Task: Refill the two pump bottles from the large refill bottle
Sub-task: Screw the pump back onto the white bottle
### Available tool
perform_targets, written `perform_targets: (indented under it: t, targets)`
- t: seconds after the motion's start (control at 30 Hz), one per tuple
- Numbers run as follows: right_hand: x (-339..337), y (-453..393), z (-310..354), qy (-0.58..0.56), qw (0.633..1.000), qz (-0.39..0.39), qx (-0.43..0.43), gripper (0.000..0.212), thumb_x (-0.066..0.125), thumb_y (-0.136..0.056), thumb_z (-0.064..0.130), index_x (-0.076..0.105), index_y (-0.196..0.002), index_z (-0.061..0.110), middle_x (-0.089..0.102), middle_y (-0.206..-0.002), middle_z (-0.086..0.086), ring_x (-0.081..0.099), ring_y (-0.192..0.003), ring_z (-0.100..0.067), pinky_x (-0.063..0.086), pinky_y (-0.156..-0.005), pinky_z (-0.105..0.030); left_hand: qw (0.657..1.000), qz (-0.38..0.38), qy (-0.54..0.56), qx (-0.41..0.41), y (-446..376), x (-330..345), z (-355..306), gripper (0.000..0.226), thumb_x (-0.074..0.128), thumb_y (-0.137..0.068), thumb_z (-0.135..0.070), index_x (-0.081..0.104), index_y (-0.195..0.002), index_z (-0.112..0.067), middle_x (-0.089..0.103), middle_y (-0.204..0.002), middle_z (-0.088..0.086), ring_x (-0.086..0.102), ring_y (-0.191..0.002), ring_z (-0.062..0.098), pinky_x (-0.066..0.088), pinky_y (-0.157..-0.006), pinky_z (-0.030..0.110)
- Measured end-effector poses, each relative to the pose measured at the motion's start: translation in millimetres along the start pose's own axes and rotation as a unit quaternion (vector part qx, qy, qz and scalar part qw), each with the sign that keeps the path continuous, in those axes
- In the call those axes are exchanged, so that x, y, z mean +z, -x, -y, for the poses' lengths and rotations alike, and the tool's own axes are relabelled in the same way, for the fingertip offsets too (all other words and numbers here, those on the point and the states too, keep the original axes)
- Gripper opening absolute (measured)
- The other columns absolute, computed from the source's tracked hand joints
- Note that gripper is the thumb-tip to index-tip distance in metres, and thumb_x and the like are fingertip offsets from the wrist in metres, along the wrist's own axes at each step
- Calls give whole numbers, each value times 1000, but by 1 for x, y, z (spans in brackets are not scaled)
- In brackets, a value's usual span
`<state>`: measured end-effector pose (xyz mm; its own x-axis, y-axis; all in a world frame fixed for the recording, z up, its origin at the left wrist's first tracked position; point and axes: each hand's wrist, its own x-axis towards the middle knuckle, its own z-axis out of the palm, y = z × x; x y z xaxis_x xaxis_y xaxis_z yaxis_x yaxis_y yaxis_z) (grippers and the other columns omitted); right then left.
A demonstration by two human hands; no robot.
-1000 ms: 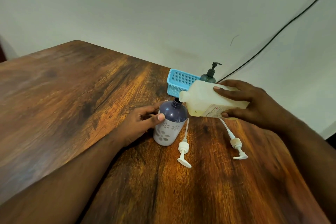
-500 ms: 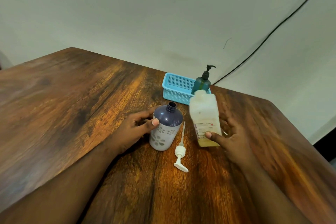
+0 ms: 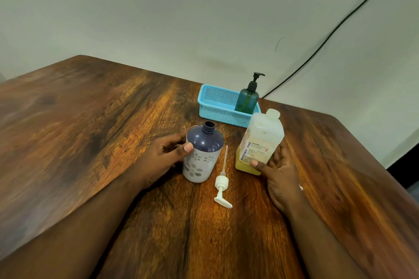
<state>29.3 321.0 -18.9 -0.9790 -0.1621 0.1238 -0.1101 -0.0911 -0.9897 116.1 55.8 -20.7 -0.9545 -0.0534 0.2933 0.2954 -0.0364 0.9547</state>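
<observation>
A purple and white flowered pump bottle (image 3: 201, 154) stands open-necked on the wooden table (image 3: 90, 131), and my left hand (image 3: 165, 156) grips its side. To its right the large translucent refill bottle (image 3: 260, 142) stands upright without a cap, yellow liquid low inside. My right hand (image 3: 278, 170) holds its lower part, thumb on the label. A white pump head (image 3: 222, 183) with its tube lies on the table between the two bottles. A green pump bottle (image 3: 248, 97) with a black pump stands in the blue basket (image 3: 217, 106).
The basket sits at the table's far edge near the wall. A black cable (image 3: 328, 36) runs diagonally across the wall down behind the table. A small white part (image 3: 301, 187) peeks out beside my right hand. The table's right edge lies close by.
The refill bottle went from tilted over the purple bottle's neck to standing upright on the table at its right. My left hand stayed on the purple bottle.
</observation>
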Motion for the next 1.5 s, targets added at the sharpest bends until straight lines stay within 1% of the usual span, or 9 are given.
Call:
perform_targets:
  t: [0.13, 0.23, 0.37, 0.53, 0.63, 0.77, 1.13, 1.23, 1.5]
  targets:
    - [-4, 27, 2, 114, 991, -75, -13, 101, 80, -73, 7, 21, -142, 51, 45, -145, 7, 42, -133, -16, 40, -107, -44, 1000, 1, -11, 4, 0, 0, 1, 39, 67, -88, -34, 62, -125, -21, 72, -117, -14, 67, -109, 5, 54, -79, 17]
    - [-2, 54, 1, 378, 909, -119, -127, 96, 83, -71, 23, 25, -145, 42, 54, -129, 5, 48, -118, -16, 44, -93, -37, 1000, -1, -8, -3, 1, -1, 0, 49, 63, -82, -41, 61, -127, -23, 70, -122, -11, 66, -114, 8, 54, -82, 19]
    - [7, 57, -5, 533, 777, 38, -333, 72, 77, -77, 16, 41, -138, 30, 60, -115, -3, 53, -105, -16, 54, -83, -40, 1000, 0, -18, -7, 2, 2, -3, 30, 67, -90, -18, 62, -120, -22, 74, -109, -16, 69, -99, 1, 53, -71, 14]
    - [23, 37, -9, 608, 643, 233, -402, 44, 58, -91, 20, 48, -132, 34, 48, -141, -4, 54, -113, -20, 52, -86, -37, 998, 0, -64, 6, 5, 4, -9, 45, 71, -77, -12, 61, -115, -33, 73, -102, -27, 68, -97, -5, 53, -73, 12]
    - [25, 29, -8, 620, 609, 271, -414, 39, 56, -90, 19, 57, -127, 28, 55, -134, -4, 57, -105, -19, 54, -78, -36, 997, 0, -78, 4, 5, 3, -10, 51, 74, -71, -18, 60, -116, -37, 71, -107, -28, 67, -101, -4, 52, -79, 12]
    - [25, 31, 0, 589, 642, 252, -422, 34, 48, -91, 23, 60, -122, 19, 62, -125, -7, 63, -99, -21, 57, -71, -32, 997, 6, -81, -1, 4, 2, -9, 53, 75, -70, -21, 59, -118, -38, 70, -108, -28, 66, -101, -5, 51, -78, 11]
    - [46, 43, 67, 335, 806, 24, -488, 39, 71, -81, -3, 61, -118, -2, 64, -120, -17, 61, -115, -24, 51, -97, -31, 997, 5, -72, -2, 2, 0, -8, 57, 83, -65, -26, 62, -117, -37, 72, -111, -21, 67, -101, -1, 53, -77, 13]
    - [57, 47, 84, 240, 860, 6, -451, 33, 68, -86, 11, 61, -117, 1, 65, -115, -11, 63, -110, -17, 52, -89, -19, 997, 1, -74, -2, 3, 0, -9, 60, 83, -65, -29, 61, -120, -37, 72, -112, -19, 67, -102, 1, 53, -77, 14]
    - [68, 54, 101, 218, 845, 15, -488, 37, 63, -90, 19, 52, -122, 7, 60, -116, -6, 61, -112, -16, 53, -89, -24, 997, -2, -73, -7, 5, 1, -9, 61, 78, -70, -20, 59, -127, -32, 72, -111, -20, 66, -102, 0, 54, -76, 15]
